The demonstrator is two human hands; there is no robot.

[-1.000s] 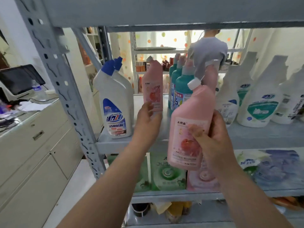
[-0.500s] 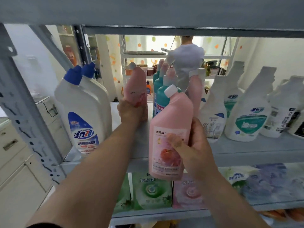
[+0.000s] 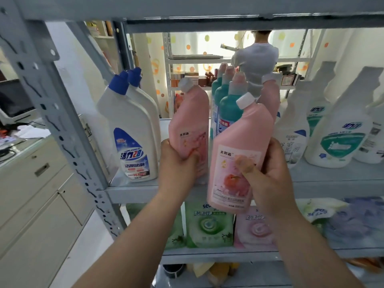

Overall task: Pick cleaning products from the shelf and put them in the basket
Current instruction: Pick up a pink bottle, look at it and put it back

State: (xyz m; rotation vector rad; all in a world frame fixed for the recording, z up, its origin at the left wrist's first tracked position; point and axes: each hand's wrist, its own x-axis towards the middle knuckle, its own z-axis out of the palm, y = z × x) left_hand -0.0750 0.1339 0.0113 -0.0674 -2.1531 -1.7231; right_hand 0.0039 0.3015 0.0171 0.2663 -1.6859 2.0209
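Observation:
My right hand (image 3: 270, 173) grips a pink bottle (image 3: 239, 142) with a white cap, held tilted in front of the grey shelf (image 3: 133, 193), off its surface. My left hand (image 3: 176, 163) is closed around the lower part of a second pink bottle (image 3: 191, 115), which is pulled towards the shelf's front edge. Its base is hidden by my hand. No basket is in view.
Two white bottles with blue caps (image 3: 131, 125) stand at the left, teal bottles (image 3: 227, 104) behind the pink ones, white spray bottles (image 3: 340, 129) at the right. Refill pouches (image 3: 207, 225) fill the shelf below. A cabinet (image 3: 37, 194) stands left. A person (image 3: 256, 59) stands beyond the shelf.
My left hand closed on the second pink bottle at the back of the shelf and drew it forward. My right hand kept its bottle, shifting slightly.

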